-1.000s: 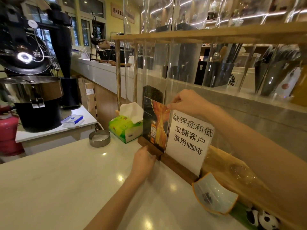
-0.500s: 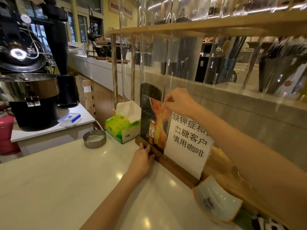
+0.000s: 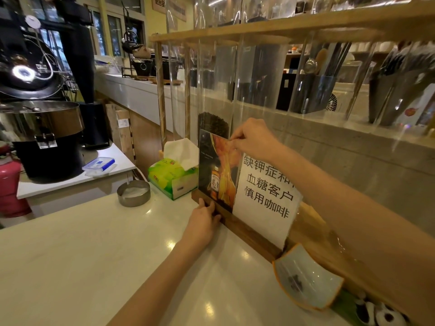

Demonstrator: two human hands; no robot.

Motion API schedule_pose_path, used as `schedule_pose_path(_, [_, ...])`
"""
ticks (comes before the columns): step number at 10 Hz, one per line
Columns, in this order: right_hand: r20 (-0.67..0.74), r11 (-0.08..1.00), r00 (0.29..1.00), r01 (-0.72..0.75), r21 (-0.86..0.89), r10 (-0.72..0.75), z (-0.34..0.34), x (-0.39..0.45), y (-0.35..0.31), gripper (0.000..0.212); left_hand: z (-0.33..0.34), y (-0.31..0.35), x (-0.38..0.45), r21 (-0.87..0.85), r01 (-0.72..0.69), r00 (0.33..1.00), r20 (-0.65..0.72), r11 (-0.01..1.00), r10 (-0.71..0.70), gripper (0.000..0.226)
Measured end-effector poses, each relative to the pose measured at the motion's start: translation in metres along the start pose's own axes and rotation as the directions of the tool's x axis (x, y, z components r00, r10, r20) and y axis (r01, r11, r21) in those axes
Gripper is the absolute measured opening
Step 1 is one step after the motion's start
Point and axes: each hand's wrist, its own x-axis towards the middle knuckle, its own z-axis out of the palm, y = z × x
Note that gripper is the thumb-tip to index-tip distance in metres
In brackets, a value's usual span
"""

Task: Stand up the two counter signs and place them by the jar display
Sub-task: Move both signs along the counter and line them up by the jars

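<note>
Two signs stand upright side by side against the tall clear jar display. The left one, a dark sign with an orange drink picture, sits in a wooden base. To its right stands a white paper sign with black Chinese characters. My right hand pinches the top edge of the dark sign. My left hand presses on the left end of the wooden base. One jar behind the signs holds dark coffee beans.
A green tissue box and a round metal tin sit left of the signs on the white counter. A small orange-rimmed dish lies right of the base. A coffee roaster stands far left.
The view has drifted a little. My left hand slid closer onto the wooden base, and my right hand stays pinched on the dark sign's top edge. Both signs remain upright.
</note>
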Motion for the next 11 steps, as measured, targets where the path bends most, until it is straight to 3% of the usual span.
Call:
schedule_pose_path(4, [0.04, 0.999, 0.999, -0.003, -0.048, 0.005, 0.001, -0.002, -0.003, 0.022, 0.002, -0.001, -0.004, -0.041, -0.015, 1.0, -0.007, 0.999, 0.014, 0.038])
schedule_pose_path(8, [0.228, 0.991, 0.97, -0.061, -0.117, 0.087, -0.012, -0.015, -0.014, 0.033, -0.016, 0.004, -0.019, -0.141, 0.008, 0.998, 0.064, 0.99, 0.001, 0.044])
schedule_pose_path(9, [0.119, 0.999, 0.993, -0.007, -0.032, 0.011, -0.014, -0.028, -0.027, 0.052, -0.035, 0.007, -0.03, -0.18, -0.014, 1.0, 0.024, 0.984, 0.019, 0.037])
schedule_pose_path(10, [-0.037, 0.979, 0.998, 0.047, 0.197, -0.04, -0.008, -0.045, -0.047, 0.047, -0.055, 0.0, -0.042, -0.226, -0.041, 0.999, -0.042, 0.973, 0.032, 0.037])
schedule_pose_path(11, [-0.166, 0.866, 0.986, 0.102, 0.49, -0.023, 0.008, -0.072, -0.071, 0.03, -0.083, -0.007, -0.066, -0.307, -0.045, 0.993, -0.115, 0.951, 0.01, 0.04])
